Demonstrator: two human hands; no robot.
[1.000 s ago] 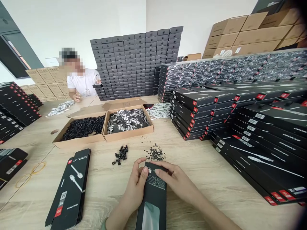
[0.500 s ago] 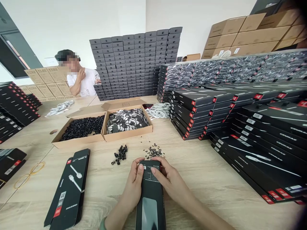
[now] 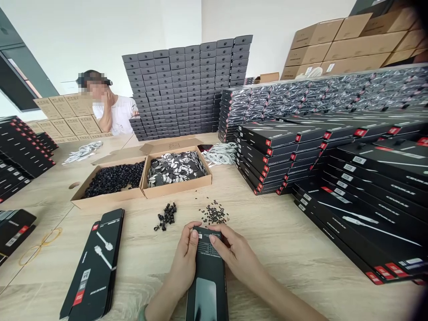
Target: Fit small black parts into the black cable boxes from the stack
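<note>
A long black product box point(image 3: 207, 281) lies lengthwise on the wooden table point(image 3: 284, 240) in front of me, its printed back facing up. My left hand point(image 3: 186, 263) grips its left edge with the thumb on the top end. My right hand point(image 3: 234, 254) holds the right side, fingers pressed on the box's far end. Two small heaps of black plastic bits point(image 3: 166, 216) point(image 3: 214, 213) lie just beyond the box.
A stack of flat black box sleeves point(image 3: 95, 265) lies at left. Two open cardboard trays point(image 3: 110, 180) point(image 3: 177, 170) hold black parts and printed packets. Tall stacks of black boxes point(image 3: 361, 178) fill the right. White cables point(image 3: 220, 154) lie behind. A person point(image 3: 110, 111) sits at the far left.
The box end has been pressed flat and drawn slightly toward me, both hands staying on it. The person at the far table raised a hand to the face.
</note>
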